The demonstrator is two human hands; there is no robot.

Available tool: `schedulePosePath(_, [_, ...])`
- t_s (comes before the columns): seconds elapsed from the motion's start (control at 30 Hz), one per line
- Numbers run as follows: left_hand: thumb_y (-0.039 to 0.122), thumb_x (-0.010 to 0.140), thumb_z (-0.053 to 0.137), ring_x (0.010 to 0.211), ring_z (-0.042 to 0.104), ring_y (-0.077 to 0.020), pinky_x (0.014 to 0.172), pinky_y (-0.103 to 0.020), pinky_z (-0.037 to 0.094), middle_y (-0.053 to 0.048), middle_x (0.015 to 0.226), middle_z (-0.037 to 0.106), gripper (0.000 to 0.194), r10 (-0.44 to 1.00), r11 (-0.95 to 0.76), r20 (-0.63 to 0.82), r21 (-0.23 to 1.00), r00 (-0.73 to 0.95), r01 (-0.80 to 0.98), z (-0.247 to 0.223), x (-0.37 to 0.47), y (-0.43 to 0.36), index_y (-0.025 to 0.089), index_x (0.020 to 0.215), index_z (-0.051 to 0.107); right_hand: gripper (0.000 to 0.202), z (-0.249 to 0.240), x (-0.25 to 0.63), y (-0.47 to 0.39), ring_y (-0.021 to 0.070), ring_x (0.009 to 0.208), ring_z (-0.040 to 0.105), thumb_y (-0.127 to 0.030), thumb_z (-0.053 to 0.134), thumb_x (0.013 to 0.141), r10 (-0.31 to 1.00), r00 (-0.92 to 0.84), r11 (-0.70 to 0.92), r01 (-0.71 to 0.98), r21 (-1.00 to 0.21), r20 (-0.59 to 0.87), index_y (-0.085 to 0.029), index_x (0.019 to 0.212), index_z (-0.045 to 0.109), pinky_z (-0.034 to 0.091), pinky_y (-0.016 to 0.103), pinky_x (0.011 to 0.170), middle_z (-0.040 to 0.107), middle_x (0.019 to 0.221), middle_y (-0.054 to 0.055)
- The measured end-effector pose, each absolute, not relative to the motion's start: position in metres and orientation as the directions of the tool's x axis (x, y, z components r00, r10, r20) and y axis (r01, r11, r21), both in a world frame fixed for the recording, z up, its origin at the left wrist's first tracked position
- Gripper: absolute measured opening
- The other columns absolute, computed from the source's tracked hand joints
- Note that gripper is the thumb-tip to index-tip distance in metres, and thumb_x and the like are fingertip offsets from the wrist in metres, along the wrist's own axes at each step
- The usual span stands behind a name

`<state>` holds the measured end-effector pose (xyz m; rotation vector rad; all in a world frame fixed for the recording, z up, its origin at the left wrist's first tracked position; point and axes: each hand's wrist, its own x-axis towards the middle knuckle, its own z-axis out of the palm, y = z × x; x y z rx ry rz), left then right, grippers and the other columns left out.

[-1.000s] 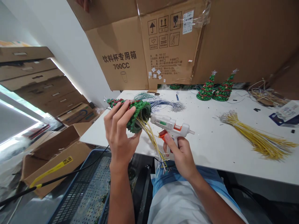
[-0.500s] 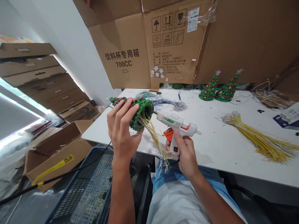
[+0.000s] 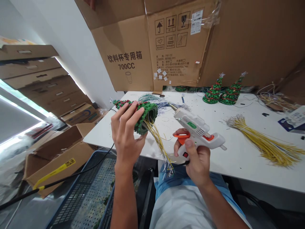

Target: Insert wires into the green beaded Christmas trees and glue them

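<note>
My left hand [image 3: 127, 133] is wrapped round a small green Christmas tree [image 3: 148, 111] with red trim, tipped on its side. Its hollow base faces right, and a bunch of yellow and white wires [image 3: 158, 143] hangs out of it. My right hand [image 3: 196, 159] grips a white hot glue gun [image 3: 193, 124] by its handle, fingers at the orange trigger. The nozzle points up and left, apart from the tree's base. What lies inside the base is mostly in shadow.
Two upright Christmas trees [image 3: 212, 92] stand at the back of the white table [image 3: 214, 171]. A tied bundle of yellow wires [image 3: 262, 140] lies at the right; blue wires [image 3: 164, 105] lie behind my left hand. Cardboard [image 3: 128, 41] walls the back. A blue crate [image 3: 69, 190] sits lower left.
The glue gun in my right hand has drawn away from the tree's base, to the right and nearer to me. My left hand and the tree have shifted only slightly.
</note>
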<state>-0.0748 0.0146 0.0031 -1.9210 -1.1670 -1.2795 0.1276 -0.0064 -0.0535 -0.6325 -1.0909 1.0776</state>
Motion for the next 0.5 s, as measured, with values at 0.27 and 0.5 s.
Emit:
schedulePosePath(0.27, [0.018, 0.094, 0.084, 0.152, 0.057, -0.0365, 0.126, -0.061, 0.047, -0.013, 0.158, 0.066, 0.067, 0.355, -0.496, 0.917, 0.021, 0.18, 0.868, 0.0029, -0.072, 0.0138, 0.031, 0.154, 0.056, 0.031, -0.0625, 0.1259, -0.0058, 0.0193, 0.068, 0.062, -0.044, 0.062, 0.11, 0.905, -0.052, 0.421, -0.027, -0.907, 0.422, -0.021, 0.12, 0.08, 0.057, 0.035, 0.072, 0.062, 0.071, -0.001])
schedulePosePath(0.5, [0.021, 0.093, 0.085, 0.151, 0.058, -0.0369, 0.126, -0.062, 0.048, -0.013, 0.157, 0.067, 0.068, 0.353, -0.492, 0.919, 0.023, 0.175, 0.87, 0.0041, -0.0711, 0.0133, 0.033, 0.153, 0.056, 0.022, -0.0546, 0.1221, -0.0025, 0.0225, 0.09, 0.073, -0.036, 0.058, 0.112, 0.85, -0.069, 0.527, 0.105, -0.843, 0.522, -0.022, 0.105, 0.074, 0.06, 0.036, 0.085, 0.076, 0.099, 0.007])
